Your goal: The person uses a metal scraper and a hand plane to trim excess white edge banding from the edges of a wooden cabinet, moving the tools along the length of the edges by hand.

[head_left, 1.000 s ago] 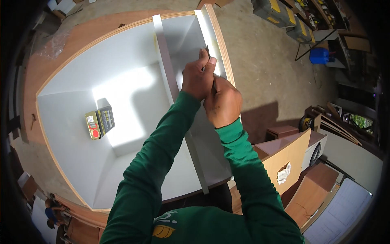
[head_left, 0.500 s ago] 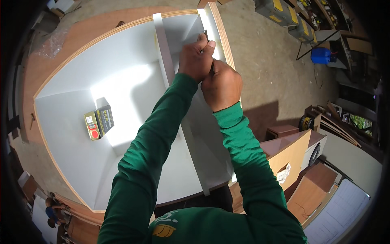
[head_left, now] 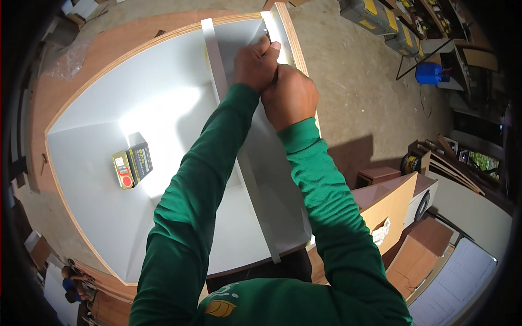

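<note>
My left hand (head_left: pixel 254 66) is closed at the far right corner of a white-lined cabinet box (head_left: pixel 92 163) with bare plywood edges. A small dark, thin piece (head_left: pixel 267 36) pokes out past its fingers, too covered to name. Just nearer and to the right, my right hand (head_left: pixel 291 95) is a fist pressed against the left one; its grip is hidden. Both hands are over the narrow compartment, between a pale divider (head_left: pixel 215 60) and the cabinet's right side wall (head_left: pixel 286 32).
A gold-and-black rectangular can (head_left: pixel 130 165) is inside the wide left compartment. Grey toolboxes (head_left: pixel 375 19) and a blue jug (head_left: pixel 429 74) stand on the floor at the far right. Wooden panels (head_left: pixel 389 212) are near right. Another person (head_left: pixel 75 285) shows at lower left.
Both hands have shifted together slightly away from me and to the left along the cabinet's right side. They stay closed. The can has not moved.
</note>
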The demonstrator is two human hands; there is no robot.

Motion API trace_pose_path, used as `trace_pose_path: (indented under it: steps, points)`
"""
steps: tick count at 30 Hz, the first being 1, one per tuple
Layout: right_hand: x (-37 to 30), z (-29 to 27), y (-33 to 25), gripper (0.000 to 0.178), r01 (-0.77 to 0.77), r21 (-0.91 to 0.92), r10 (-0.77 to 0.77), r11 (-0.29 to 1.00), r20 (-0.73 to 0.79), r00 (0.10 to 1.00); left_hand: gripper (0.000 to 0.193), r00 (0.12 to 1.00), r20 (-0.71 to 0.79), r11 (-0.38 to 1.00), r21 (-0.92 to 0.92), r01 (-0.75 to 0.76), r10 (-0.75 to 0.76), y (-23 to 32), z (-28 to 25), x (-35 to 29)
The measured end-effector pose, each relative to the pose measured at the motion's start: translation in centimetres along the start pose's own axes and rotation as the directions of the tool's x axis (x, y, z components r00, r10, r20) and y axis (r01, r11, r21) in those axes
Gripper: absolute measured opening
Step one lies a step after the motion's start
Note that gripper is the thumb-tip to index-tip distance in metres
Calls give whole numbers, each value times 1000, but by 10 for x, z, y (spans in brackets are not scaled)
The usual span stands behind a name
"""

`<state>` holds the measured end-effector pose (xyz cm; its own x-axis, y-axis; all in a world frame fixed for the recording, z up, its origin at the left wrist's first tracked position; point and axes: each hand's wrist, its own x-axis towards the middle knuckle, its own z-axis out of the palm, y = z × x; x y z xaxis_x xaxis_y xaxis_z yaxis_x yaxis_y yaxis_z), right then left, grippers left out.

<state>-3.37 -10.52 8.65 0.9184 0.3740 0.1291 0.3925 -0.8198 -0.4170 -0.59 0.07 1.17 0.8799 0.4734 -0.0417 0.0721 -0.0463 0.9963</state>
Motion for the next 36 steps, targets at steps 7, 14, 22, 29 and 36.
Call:
trace_pose_path:
  steps: [7, 14, 22, 29, 36]
  points:
    - [-32, -2, 9, 9, 21, -22, -22, 1000, -14, 1000, 38, 999, -19, 998, -36, -47, 46, 15, 3, -45]
    - [-52, -18, 6, 4, 63, 98, -53, 993, -102, 993, 54, 1000, 5, 998, -60, -17, 17, 12, 8, -62]
    - [-16, -1, 5, 9, 72, 78, -58, 994, -165, 985, 34, 999, 6, 999, 33, -44, 44, 6, 3, -20]
    - [-5, 1, 3, 8, 12, 51, -9, 999, -57, 998, 31, 999, -14, 999, 30, -39, 39, 3, 1, -5]
    - [3, 6, 3, 10, 21, 72, -15, 997, -85, 996, 32, 998, -46, 999, -3, -49, 49, -5, 4, 7]
